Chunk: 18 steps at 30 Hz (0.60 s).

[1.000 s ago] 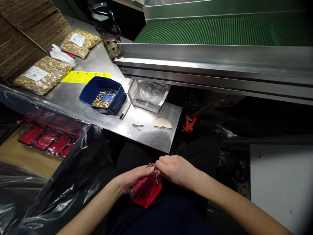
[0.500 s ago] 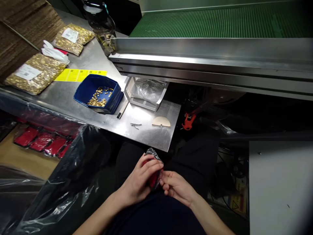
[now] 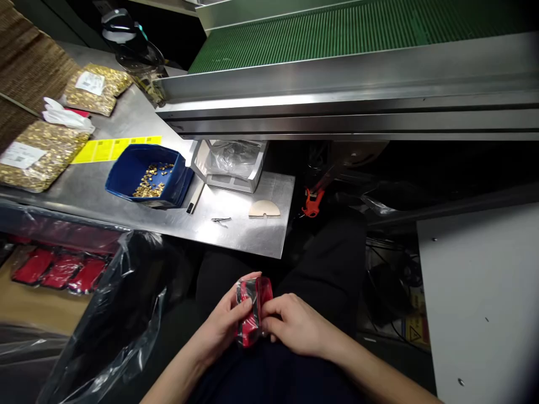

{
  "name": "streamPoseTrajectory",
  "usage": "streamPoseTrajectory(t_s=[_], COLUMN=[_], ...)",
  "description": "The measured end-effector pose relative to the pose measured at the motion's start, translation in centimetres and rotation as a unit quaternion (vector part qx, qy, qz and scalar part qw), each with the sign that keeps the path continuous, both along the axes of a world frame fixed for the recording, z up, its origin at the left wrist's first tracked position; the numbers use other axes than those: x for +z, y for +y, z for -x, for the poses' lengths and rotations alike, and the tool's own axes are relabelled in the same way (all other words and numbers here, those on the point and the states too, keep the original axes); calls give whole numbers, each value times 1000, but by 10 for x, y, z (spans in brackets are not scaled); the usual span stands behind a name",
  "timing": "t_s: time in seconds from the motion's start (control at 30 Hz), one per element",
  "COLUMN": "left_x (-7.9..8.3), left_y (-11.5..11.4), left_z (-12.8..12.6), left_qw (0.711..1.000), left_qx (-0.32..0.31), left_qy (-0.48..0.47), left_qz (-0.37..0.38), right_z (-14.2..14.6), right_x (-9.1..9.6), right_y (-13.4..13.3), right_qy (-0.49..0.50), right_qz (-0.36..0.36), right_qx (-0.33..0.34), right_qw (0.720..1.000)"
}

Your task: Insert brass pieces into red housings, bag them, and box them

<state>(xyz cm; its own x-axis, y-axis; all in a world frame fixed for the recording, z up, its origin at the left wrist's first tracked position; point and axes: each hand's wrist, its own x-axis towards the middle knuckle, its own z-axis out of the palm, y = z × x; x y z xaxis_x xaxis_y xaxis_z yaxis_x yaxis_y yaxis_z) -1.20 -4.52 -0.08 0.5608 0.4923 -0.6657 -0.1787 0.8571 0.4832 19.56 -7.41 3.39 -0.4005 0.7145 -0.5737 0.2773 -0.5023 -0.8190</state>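
A small red-and-black packet (image 3: 253, 289) in clear plastic film is held low in front of my body, above my lap. My left hand (image 3: 221, 322) wraps round its left side, the thumb lying across the face turned up to me. On the other side, my right hand (image 3: 297, 325) has its thumb and fingers closed at the packet's right edge, on the film. The exact fingertip contact there is partly hidden. Several similar red packets (image 3: 63, 271) lie in a plastic-lined box (image 3: 37, 303) at the left.
A metal bench (image 3: 236, 238) carries a blue bin (image 3: 120, 182) of small brass parts, a grey tray (image 3: 229, 182) with plastic bags, tweezers-like metal pieces (image 3: 221, 220) and a half-round beige piece (image 3: 264, 208). Beyond runs a green conveyor (image 3: 303, 42). An orange tool (image 3: 312, 203) hangs beneath.
The packet has been turned, so its red-and-black side now faces up. My left hand has shifted from covering its top to gripping its side. The view has swung slightly right.
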Motion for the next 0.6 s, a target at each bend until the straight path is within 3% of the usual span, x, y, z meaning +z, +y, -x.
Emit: streamPoseTrajectory(t_s=[0.07, 0.13, 0.23, 0.33, 0.47, 0.6], left_x=[3, 3, 1, -1, -1, -4], left_y=[-3, -7, -14, -18, -15, -17], left_z=[-4, -9, -20, -30, -39, -40], left_qw=[999, 997, 991, 976, 950, 946], left_qx=[26, 69, 132, 187, 245, 249], left_qy=[-2, 9, 21, 17, -3, -52], left_qz=[-33, -36, 25, 107, 192, 202], right_z=[6, 12, 17, 15, 9, 14], right_x=[-3, -7, -10, -8, -7, -23], right_y=[-6, -12, -18, -20, -25, -35], right_qy=[-20, -53, -136, -169, -124, -165], right_qz=[-5, -59, -161, -201, -219, -326], right_qx=[-32, -78, -110, -94, -46, -48], right_qw=[999, 994, 971, 960, 967, 930])
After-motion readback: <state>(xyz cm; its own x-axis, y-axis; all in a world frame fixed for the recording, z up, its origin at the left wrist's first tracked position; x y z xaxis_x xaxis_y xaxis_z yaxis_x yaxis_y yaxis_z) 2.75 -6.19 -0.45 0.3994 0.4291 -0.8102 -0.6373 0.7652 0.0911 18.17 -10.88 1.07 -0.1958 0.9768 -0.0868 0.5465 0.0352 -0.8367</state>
